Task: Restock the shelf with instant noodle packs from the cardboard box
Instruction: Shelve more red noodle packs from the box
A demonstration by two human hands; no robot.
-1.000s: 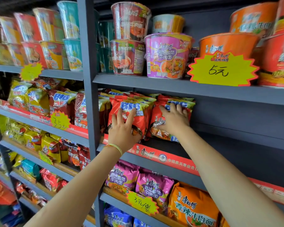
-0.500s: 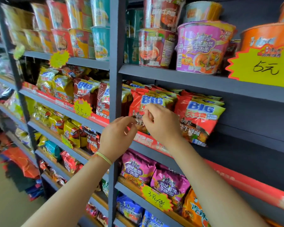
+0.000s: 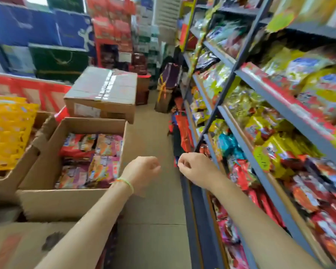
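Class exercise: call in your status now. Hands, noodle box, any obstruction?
Left hand and right hand loosely curled, holding nothing. Open cardboard box holds noodle packs, lower left. Aisle floor between box and shelf unobstructed.

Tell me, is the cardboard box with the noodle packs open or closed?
Open. The cardboard box has no lid over it, and noodle packs show inside.
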